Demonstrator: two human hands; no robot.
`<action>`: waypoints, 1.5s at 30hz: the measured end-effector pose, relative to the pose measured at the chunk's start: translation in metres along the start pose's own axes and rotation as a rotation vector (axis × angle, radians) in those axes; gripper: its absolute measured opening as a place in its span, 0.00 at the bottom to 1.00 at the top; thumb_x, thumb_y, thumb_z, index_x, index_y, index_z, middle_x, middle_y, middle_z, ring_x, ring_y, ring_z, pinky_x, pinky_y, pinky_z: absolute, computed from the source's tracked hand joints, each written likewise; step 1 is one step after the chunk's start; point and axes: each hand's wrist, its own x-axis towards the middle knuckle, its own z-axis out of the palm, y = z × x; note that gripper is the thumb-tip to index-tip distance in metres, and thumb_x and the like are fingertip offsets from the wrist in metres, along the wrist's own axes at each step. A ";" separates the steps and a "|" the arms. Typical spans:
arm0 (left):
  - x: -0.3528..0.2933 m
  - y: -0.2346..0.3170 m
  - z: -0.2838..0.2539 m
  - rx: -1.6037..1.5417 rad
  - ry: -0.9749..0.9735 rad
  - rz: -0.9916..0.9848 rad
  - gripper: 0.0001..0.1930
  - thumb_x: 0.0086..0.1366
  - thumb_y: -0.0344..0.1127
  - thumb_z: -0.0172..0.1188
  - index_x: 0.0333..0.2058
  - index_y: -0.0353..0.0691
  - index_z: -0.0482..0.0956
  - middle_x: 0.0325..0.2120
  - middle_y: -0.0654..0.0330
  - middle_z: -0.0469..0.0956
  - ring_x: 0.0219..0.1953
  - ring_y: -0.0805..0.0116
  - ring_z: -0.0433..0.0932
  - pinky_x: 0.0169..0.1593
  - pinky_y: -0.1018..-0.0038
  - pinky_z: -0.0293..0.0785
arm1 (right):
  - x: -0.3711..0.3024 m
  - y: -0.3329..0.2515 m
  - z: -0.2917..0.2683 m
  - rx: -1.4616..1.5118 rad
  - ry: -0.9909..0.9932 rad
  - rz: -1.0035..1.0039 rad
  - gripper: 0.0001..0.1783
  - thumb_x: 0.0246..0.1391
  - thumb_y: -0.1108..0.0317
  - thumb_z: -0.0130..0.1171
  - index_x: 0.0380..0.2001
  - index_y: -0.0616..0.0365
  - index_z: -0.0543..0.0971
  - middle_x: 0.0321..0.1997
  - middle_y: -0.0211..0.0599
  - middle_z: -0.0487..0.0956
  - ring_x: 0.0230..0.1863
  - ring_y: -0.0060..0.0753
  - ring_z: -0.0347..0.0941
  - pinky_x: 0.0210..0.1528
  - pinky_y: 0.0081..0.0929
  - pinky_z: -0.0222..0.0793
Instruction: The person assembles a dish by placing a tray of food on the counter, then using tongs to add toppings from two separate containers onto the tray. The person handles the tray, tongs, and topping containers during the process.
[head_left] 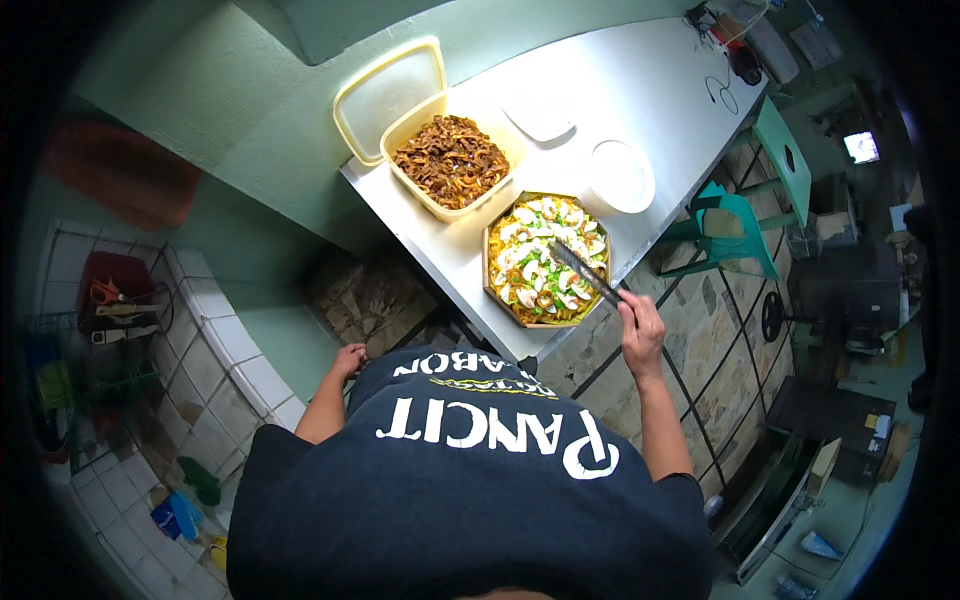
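Note:
My right hand point(643, 331) is closed round the handle end of dark tongs point(586, 273). Their tips reach over an octagonal tray point(487, 262) of yellow noodles point(525, 290), topped with egg slices and chopped greens. Whether the tips touch the food or grip any of it, I cannot make out. Low beside my body on the left, away from the table, is my left hand point(349, 361), its fingers curled in with nothing visible in them. Behind the tray to the left, a yellowish plastic container point(432, 204) holds a dark brown, shredded-looking food point(452, 165).
The container's lid point(388, 98) leans up behind it against the wall. A round white tub point(620, 178) stands just behind the tray, and a white lid point(540, 118) lies farther back on the white table point(600, 80). A green chair point(728, 232) is off to the right.

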 end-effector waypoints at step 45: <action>0.015 0.011 0.012 -0.162 -0.049 0.062 0.16 0.65 0.35 0.53 0.52 0.43 0.73 0.36 0.61 0.78 0.29 0.71 0.75 0.31 0.72 0.75 | 0.207 -0.067 0.138 -0.410 -0.494 -0.167 0.13 0.56 0.60 0.51 0.31 0.56 0.80 0.36 0.47 0.79 0.41 0.51 0.76 0.40 0.50 0.71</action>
